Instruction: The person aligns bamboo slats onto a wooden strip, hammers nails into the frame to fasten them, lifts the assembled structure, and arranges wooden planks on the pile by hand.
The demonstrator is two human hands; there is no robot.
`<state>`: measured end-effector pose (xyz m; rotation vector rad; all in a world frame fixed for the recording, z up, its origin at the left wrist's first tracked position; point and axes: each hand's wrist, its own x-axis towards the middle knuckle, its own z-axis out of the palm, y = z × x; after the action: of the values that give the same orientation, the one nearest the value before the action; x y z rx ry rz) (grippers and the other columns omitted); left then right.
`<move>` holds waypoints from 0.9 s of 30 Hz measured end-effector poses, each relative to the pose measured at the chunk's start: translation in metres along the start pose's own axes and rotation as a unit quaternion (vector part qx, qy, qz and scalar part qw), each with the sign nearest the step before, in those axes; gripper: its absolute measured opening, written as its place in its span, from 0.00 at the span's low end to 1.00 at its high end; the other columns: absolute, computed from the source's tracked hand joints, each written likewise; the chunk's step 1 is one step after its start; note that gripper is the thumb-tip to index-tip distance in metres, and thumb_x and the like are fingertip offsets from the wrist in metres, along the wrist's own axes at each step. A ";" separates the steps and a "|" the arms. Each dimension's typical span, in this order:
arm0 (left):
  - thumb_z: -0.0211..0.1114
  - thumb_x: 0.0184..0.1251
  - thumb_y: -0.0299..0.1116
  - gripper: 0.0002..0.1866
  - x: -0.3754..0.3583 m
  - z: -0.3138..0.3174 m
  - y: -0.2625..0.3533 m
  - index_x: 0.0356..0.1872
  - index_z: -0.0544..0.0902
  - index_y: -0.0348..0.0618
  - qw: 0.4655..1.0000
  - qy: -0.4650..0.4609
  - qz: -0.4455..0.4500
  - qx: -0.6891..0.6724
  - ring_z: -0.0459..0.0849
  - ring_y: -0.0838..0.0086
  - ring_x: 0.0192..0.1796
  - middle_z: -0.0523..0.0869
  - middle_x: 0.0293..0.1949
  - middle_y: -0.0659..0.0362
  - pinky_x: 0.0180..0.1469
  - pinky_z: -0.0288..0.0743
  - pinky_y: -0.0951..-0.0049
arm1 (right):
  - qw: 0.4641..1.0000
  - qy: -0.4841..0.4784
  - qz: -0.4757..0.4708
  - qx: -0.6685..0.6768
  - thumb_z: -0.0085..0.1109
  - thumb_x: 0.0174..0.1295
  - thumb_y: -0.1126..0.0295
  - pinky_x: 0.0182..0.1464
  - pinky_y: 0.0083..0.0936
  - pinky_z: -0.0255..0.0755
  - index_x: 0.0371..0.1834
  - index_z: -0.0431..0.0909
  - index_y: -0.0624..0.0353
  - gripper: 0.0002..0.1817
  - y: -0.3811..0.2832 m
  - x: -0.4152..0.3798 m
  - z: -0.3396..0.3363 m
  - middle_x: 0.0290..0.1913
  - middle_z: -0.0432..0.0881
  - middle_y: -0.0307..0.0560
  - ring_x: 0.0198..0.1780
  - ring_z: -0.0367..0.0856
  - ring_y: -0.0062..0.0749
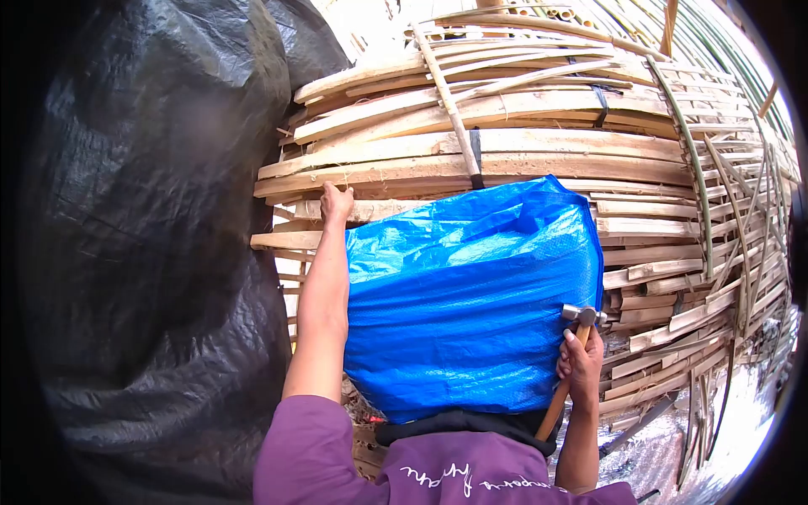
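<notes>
My right hand (581, 364) is wrapped round the wooden handle of a hammer (581, 316), close below its metal head. The hammer stands upright in front of the right edge of a blue plastic tarp (454, 311), which spreads between my arms and hangs from about my waist. My left hand (337, 203) reaches forward with its fingers closed, against a split bamboo slat (370, 177) near the slats' left ends. Whatever the left fingers pinch is too small to make out.
A large black plastic sheet (160, 252) hangs along the left. Layered bamboo slats (539, 105) fill the middle and right, with a thin pole (446, 97) lying across them. More long bamboo poles (673, 50) lie at the back right.
</notes>
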<state>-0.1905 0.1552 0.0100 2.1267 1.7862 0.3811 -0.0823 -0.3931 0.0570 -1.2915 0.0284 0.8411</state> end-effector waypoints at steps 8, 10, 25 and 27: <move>0.67 0.64 0.28 0.09 0.024 0.020 -0.028 0.41 0.82 0.34 0.956 0.069 0.051 -0.280 0.88 0.68 0.36 0.89 0.34 0.51 0.42 0.80 0.71 | 0.999 -0.029 0.039 0.008 0.56 0.68 0.67 0.11 0.15 0.58 0.50 0.65 0.53 0.12 -0.009 0.007 -0.005 0.18 0.66 0.37 0.10 0.61 0.17; 0.65 0.65 0.25 0.06 0.017 0.016 -0.021 0.39 0.82 0.32 0.927 0.084 0.015 -0.366 0.87 0.75 0.32 0.89 0.33 0.54 0.35 0.81 0.78 | 0.999 -0.026 0.038 0.017 0.56 0.68 0.67 0.11 0.15 0.58 0.50 0.65 0.53 0.13 -0.007 0.006 -0.006 0.18 0.65 0.37 0.10 0.61 0.17; 0.54 0.76 0.39 0.14 0.046 0.027 -0.040 0.34 0.76 0.39 0.904 0.046 0.024 -0.425 0.83 0.73 0.31 0.83 0.26 0.57 0.34 0.77 0.73 | 0.994 -0.061 0.072 0.061 0.58 0.68 0.65 0.11 0.17 0.58 0.53 0.65 0.53 0.15 -0.007 0.010 -0.012 0.19 0.68 0.39 0.10 0.61 0.18; 0.54 0.76 0.41 0.14 0.044 0.020 -0.030 0.37 0.75 0.40 0.882 -0.001 0.024 -0.471 0.83 0.72 0.36 0.82 0.30 0.58 0.39 0.78 0.72 | 0.992 -0.072 0.080 0.066 0.58 0.69 0.65 0.13 0.16 0.60 0.52 0.65 0.54 0.15 -0.013 0.007 -0.012 0.20 0.68 0.38 0.12 0.63 0.17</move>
<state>-0.2017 0.2020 -0.0213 1.4398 1.1439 1.0096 -0.0652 -0.3997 0.0605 -1.1115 0.0732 1.0510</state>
